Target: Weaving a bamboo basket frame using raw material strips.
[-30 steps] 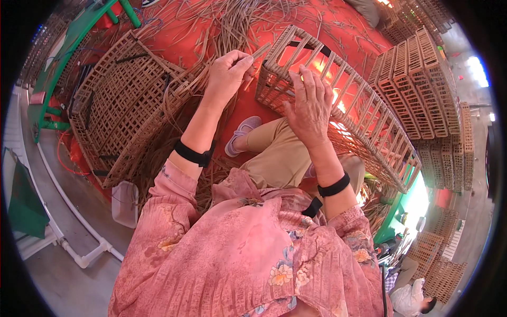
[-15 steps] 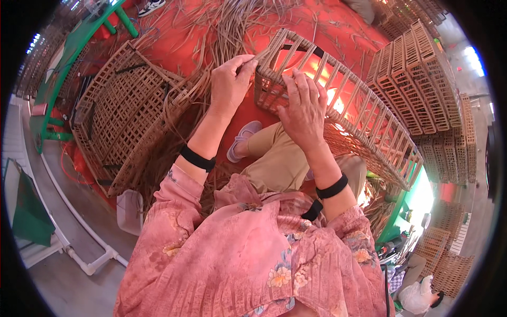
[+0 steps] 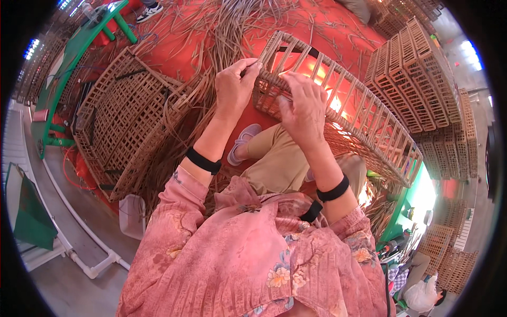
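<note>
A red sheet (image 3: 282, 18) spreads beneath and beyond both hands, with loose brown strips (image 3: 232, 31) heaped ahead of the left hand. Far to that hand's left curves a green worktop (image 3: 79, 47); well right of the right hand stands a stack of baskets (image 3: 409, 79). Left of the left hand, a second basket (image 3: 127, 100) lies tilted. The slatted basket (image 3: 364, 145) begins at the fingertips and slants away to the right, past the right forearm. At its near end, the right hand (image 3: 303, 100) curls with fingers over the edge and thumb below. The left hand (image 3: 236, 84) has thumb and forefinger close together at the corner; what lies between them I cannot tell. A black band (image 3: 204, 161) circles the left forearm.
</note>
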Action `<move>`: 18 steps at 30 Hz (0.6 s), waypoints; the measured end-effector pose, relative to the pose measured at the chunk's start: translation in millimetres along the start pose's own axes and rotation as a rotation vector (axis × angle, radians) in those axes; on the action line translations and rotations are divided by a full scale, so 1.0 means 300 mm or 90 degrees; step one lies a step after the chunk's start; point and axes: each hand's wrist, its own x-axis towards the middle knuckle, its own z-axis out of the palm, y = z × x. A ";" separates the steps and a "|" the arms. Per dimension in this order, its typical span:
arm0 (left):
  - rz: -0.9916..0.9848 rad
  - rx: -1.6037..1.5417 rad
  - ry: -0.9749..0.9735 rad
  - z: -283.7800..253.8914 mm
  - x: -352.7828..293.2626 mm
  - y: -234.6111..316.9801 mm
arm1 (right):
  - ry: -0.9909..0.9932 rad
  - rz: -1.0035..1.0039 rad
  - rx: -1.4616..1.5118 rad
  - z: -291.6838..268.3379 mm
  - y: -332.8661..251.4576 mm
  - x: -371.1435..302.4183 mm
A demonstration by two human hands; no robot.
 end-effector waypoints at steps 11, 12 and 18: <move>-0.279 -0.397 -0.048 -0.009 0.034 0.002 | -0.104 0.227 0.203 0.092 0.106 0.241; -0.360 -0.446 -0.051 -0.007 0.039 0.031 | -0.107 0.208 0.173 0.104 0.146 0.250; -0.342 -0.466 -0.061 0.021 0.072 -0.057 | -0.225 0.286 0.354 0.100 0.171 0.293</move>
